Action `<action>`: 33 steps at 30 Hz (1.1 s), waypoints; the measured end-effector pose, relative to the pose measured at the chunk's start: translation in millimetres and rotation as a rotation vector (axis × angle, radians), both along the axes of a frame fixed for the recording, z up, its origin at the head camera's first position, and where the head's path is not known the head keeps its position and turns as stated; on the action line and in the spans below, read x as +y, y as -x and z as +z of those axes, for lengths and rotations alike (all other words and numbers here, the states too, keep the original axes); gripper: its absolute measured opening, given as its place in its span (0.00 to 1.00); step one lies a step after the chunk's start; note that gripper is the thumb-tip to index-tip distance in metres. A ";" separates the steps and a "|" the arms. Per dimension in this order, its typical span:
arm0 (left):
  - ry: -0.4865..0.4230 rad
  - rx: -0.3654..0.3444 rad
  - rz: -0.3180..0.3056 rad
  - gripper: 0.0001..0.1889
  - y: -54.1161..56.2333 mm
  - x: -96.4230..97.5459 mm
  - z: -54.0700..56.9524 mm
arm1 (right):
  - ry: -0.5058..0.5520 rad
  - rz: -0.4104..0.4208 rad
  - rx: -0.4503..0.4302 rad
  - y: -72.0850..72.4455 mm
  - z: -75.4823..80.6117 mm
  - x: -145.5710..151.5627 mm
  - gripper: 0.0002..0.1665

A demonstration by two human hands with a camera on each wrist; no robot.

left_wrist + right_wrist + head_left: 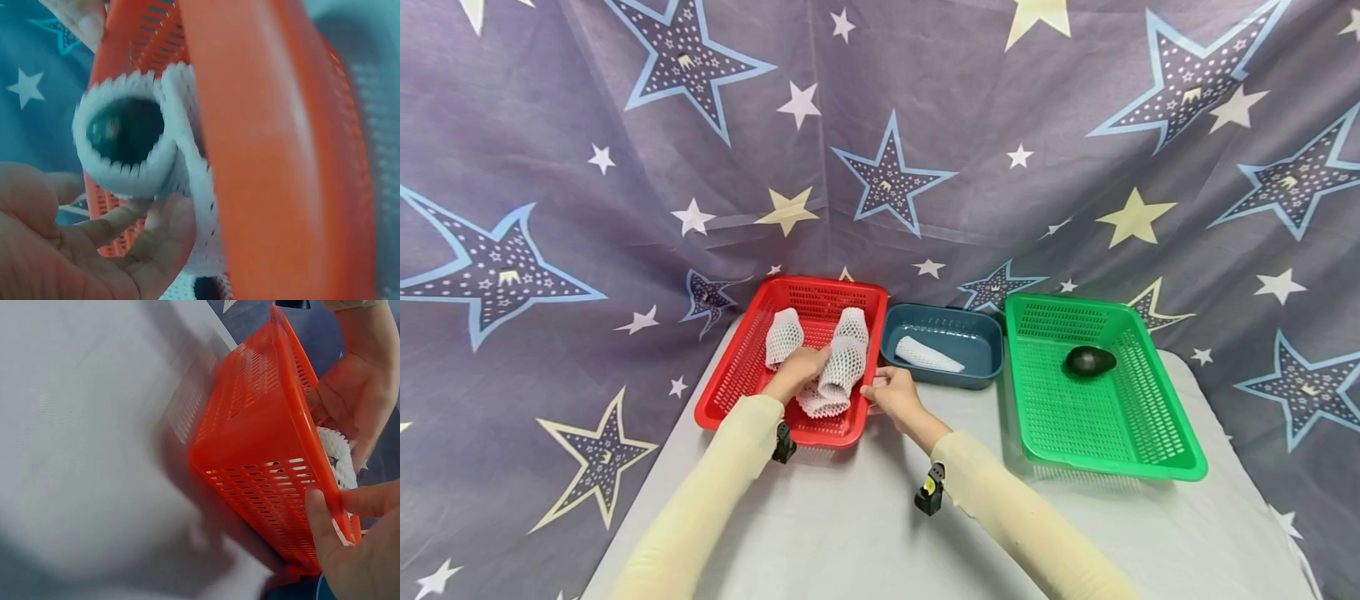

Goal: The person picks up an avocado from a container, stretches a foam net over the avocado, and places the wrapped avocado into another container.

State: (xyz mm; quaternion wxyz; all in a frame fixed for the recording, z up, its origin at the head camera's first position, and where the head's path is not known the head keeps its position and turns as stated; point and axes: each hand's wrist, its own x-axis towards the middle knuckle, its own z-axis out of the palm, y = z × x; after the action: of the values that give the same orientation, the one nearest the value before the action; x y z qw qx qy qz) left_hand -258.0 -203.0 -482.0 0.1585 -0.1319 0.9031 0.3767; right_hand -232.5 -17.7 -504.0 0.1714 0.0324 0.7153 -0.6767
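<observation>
My left hand (801, 368) reaches down into the red basket (737, 333), among several white foam net sleeves. Its fingertips touch the side of one sleeve (175, 137), with no digit across the sleeve's far side. A smooth dark green fruit (128, 130) shows in that sleeve's open end. Another foam net sleeve (784, 333) lies by the basket's left wall. On the basket's right side, my right hand (895, 396) pinches the rim (306, 434) between thumb and fingers. In the right wrist view, the basket's slotted wall slants across the frame.
A dark blue basin (977, 333) stands between the baskets, holding a flattened foam net sleeve (927, 355). To the right, a green basket (1052, 425) holds a dark avocado (1090, 361). The white table (865, 517) backs onto a star-patterned curtain (925, 75).
</observation>
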 end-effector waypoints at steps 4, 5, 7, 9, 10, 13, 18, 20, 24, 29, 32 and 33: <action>-0.135 -0.099 0.054 0.11 -0.5 -5.1 2.3 | -0.007 -0.004 -0.001 1.3 -0.5 1.0 0.21; -0.156 -0.113 0.052 0.09 -0.8 -5.5 3.7 | -0.012 -0.003 0.003 1.4 -0.5 1.3 0.21; -0.178 -0.136 0.040 0.07 -1.1 -6.1 6.7 | -0.019 -0.003 0.004 1.3 -0.2 1.9 0.21; -0.181 -0.148 0.024 0.10 -0.9 -6.3 8.9 | -0.023 0.000 0.002 1.7 -0.2 2.1 0.20; -0.181 -0.148 0.018 0.10 -0.6 -6.6 9.6 | -0.025 0.002 0.000 1.9 -0.4 2.1 0.20; -0.189 -0.130 0.022 0.07 0.9 -6.7 9.8 | -0.027 0.005 -0.008 2.8 -0.9 2.0 0.20; -0.174 -0.053 0.033 0.17 6.3 -6.8 6.8 | -0.004 0.005 -0.017 3.1 -0.4 2.4 0.23; -0.150 -0.041 0.032 0.19 9.0 -7.3 6.1 | 0.005 0.006 -0.018 3.2 -0.6 2.5 0.23; -0.106 -0.038 0.043 0.19 12.7 -9.0 5.9 | 0.011 0.014 -0.020 3.5 -1.1 2.7 0.25; -0.133 0.001 0.067 0.17 14.0 -8.2 5.9 | 0.009 0.016 -0.019 2.7 -0.4 3.0 0.25; -0.204 0.028 0.066 0.11 12.3 -5.1 7.5 | 0.009 0.012 -0.021 2.1 0.0 3.1 0.25; -0.225 0.034 0.066 0.10 11.8 -4.0 8.2 | 0.009 0.010 -0.023 1.9 0.1 3.2 0.25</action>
State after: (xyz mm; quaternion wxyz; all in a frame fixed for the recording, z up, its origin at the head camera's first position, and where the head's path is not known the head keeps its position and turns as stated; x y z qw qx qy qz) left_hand -269.8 -207.0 -473.8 0.1445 -0.1368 0.8529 0.4827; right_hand -234.4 -14.5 -503.9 0.1830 0.0359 0.7105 -0.6785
